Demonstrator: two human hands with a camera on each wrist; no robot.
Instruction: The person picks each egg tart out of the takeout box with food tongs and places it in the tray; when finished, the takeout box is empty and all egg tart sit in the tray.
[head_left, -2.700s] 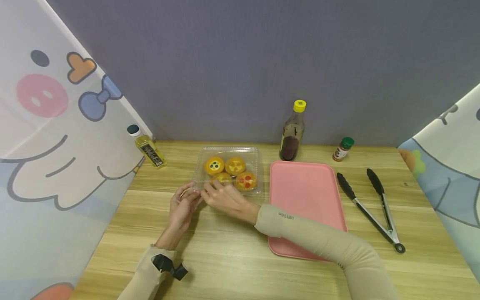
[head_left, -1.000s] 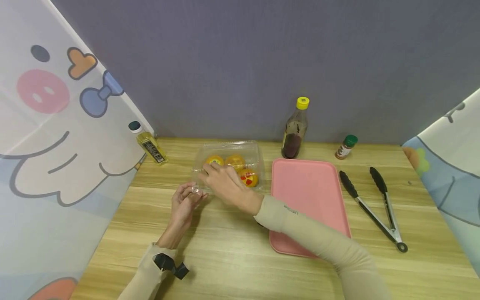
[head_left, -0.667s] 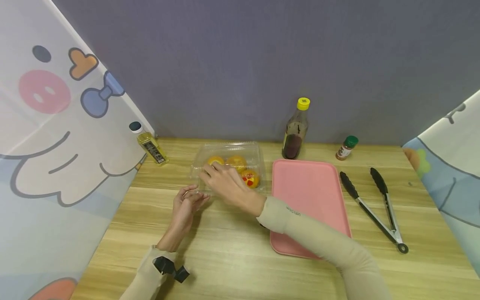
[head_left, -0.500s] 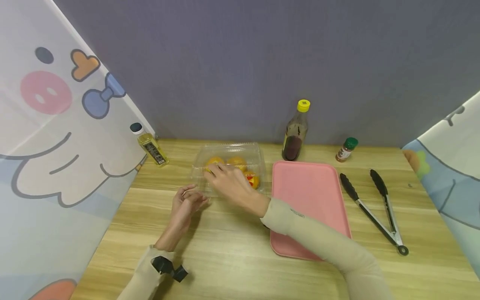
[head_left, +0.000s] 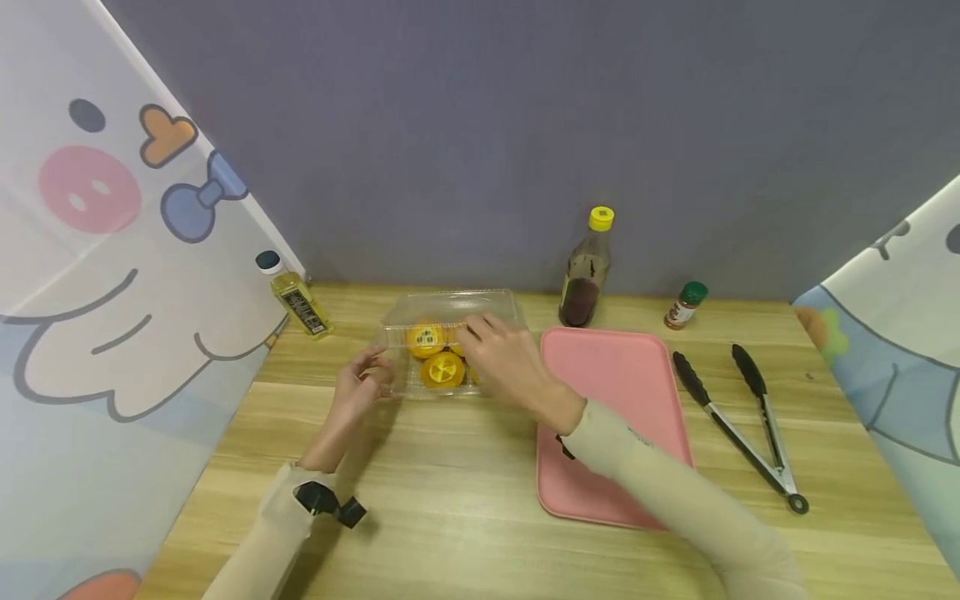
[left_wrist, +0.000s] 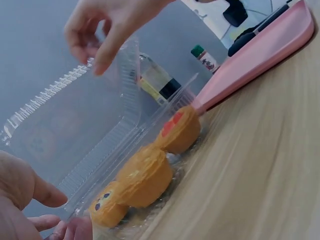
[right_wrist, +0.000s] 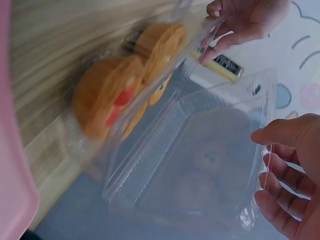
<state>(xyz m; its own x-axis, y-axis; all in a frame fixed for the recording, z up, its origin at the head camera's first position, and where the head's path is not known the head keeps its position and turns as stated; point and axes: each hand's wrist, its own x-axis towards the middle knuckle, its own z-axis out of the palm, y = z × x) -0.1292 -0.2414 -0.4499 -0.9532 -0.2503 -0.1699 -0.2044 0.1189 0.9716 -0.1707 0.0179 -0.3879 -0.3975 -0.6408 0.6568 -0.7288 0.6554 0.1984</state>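
A clear plastic clamshell container [head_left: 420, 395] sits on the wooden table with several small round tarts [head_left: 442, 370] inside, their tops bearing yellow, red and dark patterns. Its lid [right_wrist: 210, 165] is swung up from the base and tilts back on the far-side hinge. My right hand [head_left: 510, 358] pinches the lid's free edge, thumb on one face and fingers behind. At the front left corner, my left hand [head_left: 362, 383] grips the base between thumb and fingers. Some tarts are hidden behind the right hand in the head view.
Right of the container lies a pink tray [head_left: 600, 358], with my right forearm over it. Black-tipped tongs [head_left: 691, 379] lie spread beyond. At the back stand a dark sauce bottle [head_left: 582, 292] and a green-capped spice jar [head_left: 682, 308]. An oil bottle [head_left: 302, 307] stands far left.
The lid, lying over the tarts at first, has risen and tilted back. My right hand has moved from the front left corner rightward along the lid edge; my left hand has shifted slightly left.
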